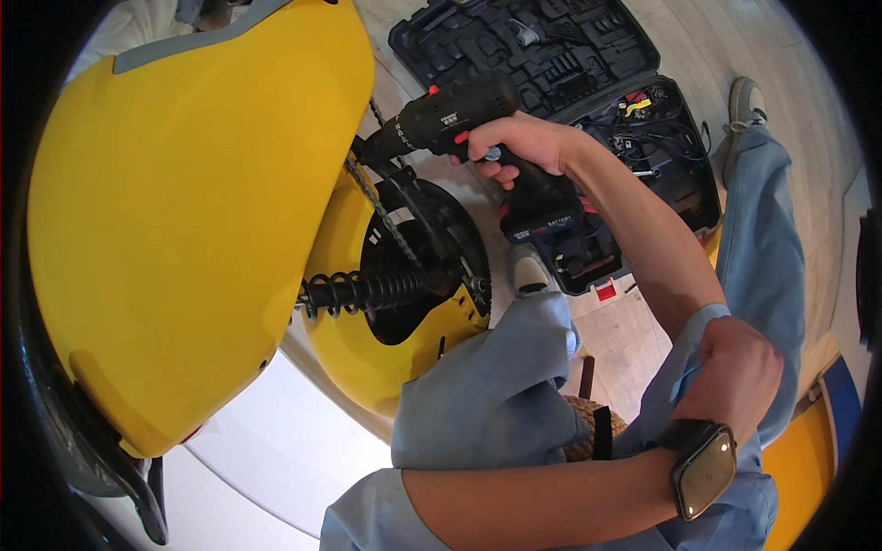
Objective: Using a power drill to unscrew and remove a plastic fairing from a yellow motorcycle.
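Observation:
My right hand (519, 151) grips the handle of a black cordless drill (450, 115) with a battery at its base. The index finger lies by the red trigger. The drill's nose points left at a dark metal bracket by the yellow vehicle body (193, 211); its tip meets the bracket area, but the contact is hidden. Below run a chain (378, 209) and a coil-spring shock absorber (363, 292), in front of a yellow fender (367, 367). My left hand (740, 367), a black watch (706, 468) on its wrist, is curled closed by my right sleeve; its fingers are hidden.
An open black tool case (657, 78) lies on the wooden floor behind the drill, with cables and small tools inside. My blue-trousered legs (487, 395) and shoes flank the case. A white panel (285, 441) lies under the vehicle. Yellow and blue pieces (799, 468) are at the lower right.

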`<state>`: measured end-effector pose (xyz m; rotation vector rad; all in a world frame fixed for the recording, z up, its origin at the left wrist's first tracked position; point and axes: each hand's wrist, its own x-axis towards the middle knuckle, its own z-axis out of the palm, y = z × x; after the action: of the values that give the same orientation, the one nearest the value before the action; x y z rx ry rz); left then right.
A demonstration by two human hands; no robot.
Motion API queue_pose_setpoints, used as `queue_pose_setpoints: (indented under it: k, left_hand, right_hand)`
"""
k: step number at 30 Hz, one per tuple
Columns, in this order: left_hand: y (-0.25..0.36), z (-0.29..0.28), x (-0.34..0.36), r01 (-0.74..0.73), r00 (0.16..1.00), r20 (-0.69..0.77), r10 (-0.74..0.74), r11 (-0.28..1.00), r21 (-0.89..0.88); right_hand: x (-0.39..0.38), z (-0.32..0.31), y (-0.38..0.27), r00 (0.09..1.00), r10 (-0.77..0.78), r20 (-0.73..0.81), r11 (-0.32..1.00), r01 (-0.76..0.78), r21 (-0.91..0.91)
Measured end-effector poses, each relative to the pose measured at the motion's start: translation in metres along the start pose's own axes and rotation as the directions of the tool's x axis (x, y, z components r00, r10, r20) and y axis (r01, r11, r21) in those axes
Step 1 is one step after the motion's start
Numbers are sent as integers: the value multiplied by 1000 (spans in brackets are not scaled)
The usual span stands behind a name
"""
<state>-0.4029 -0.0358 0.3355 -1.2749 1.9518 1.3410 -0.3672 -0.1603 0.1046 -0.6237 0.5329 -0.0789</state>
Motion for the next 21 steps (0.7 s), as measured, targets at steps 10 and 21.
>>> queue_pose_setpoints:
  k: [10, 21]
  left_hand:
    - [3, 1, -13, 18, 997, 79, -12, 997, -77]
    - [8, 4, -34, 41, 983, 182, -10, 985, -165]
  right_hand:
    - [-2, 0, -2, 999, 31, -17, 999, -31, 12]
    - [-4, 2, -10, 999, -24, -32, 991, 20, -132]
